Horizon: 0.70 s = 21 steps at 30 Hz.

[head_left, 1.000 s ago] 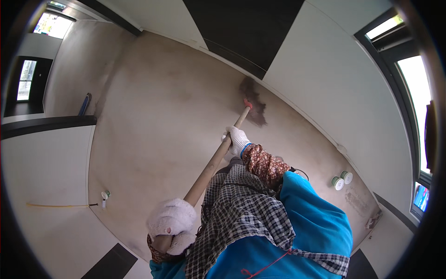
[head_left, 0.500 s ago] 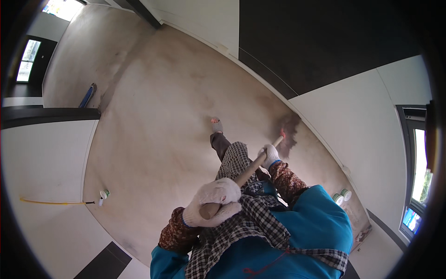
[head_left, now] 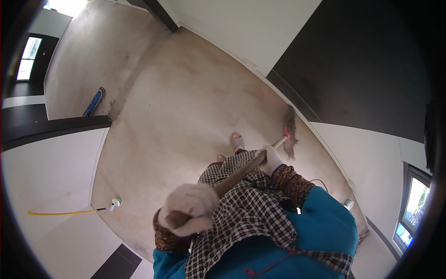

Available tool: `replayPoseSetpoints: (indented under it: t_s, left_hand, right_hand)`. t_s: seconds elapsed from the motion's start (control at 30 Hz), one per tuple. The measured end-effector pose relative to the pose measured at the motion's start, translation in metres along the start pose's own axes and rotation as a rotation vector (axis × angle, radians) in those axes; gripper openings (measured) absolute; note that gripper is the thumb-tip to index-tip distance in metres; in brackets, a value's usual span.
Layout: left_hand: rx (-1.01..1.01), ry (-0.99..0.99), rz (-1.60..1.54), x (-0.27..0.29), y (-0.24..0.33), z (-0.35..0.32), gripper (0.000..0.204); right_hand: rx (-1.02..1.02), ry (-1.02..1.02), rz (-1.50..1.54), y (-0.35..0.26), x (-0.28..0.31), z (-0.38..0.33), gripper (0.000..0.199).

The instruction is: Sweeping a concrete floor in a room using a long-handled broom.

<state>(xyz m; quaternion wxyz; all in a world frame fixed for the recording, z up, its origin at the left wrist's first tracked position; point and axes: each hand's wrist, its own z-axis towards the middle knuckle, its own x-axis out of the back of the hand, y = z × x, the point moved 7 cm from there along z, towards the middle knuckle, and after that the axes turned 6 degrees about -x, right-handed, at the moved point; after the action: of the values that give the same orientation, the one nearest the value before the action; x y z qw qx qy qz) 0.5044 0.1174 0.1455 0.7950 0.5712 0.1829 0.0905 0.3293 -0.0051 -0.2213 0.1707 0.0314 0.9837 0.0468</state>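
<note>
A broom [head_left: 237,180] with a long wooden handle slants across the front of my body, from lower left to upper right. My left hand [head_left: 191,208], in a white work glove, is wrapped round the handle near its upper end. Farther down the shaft, my right hand [head_left: 272,160], gloved the same way, also grips it. The dark, brushy broom head [head_left: 291,139], with red at its joint, rests on the floor near the right-hand wall.
On the pale, stained floor [head_left: 176,102], a blue mop [head_left: 95,102] lies by the dark wall end. A yellow cord [head_left: 62,213] and a small green-and-white container [head_left: 116,201] are at lower left. Another container [head_left: 348,203] stands by the right wall.
My left hand and the handle's upper end have moved left and slightly down. The broom head looks narrower and has turned more upright in the picture. My feet and the view have shifted.
</note>
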Motion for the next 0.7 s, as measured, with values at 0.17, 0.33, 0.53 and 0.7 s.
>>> replayPoseSetpoints:
  t_s: [0.17,0.33,0.53,0.7]
  left_hand:
    - [0.172,-0.073,-0.042,0.023,-0.059,0.045,0.022]
    - [0.054,-0.023,0.185,0.111,-0.006,0.058,0.023]
    - [-0.051,0.024,0.448,0.205,0.058,0.083,0.022]
    - [-0.085,0.077,0.324,0.301,0.096,0.074,0.027]
  right_hand:
    - [0.147,0.003,-0.059,-0.038,0.033,0.123,0.013]
    - [0.053,-0.145,-0.353,0.011,-0.144,0.128,0.016]
    - [0.043,-0.218,-0.263,0.06,-0.367,0.155,0.014]
    - [0.054,-0.243,-0.156,0.078,-0.422,0.134,0.01]
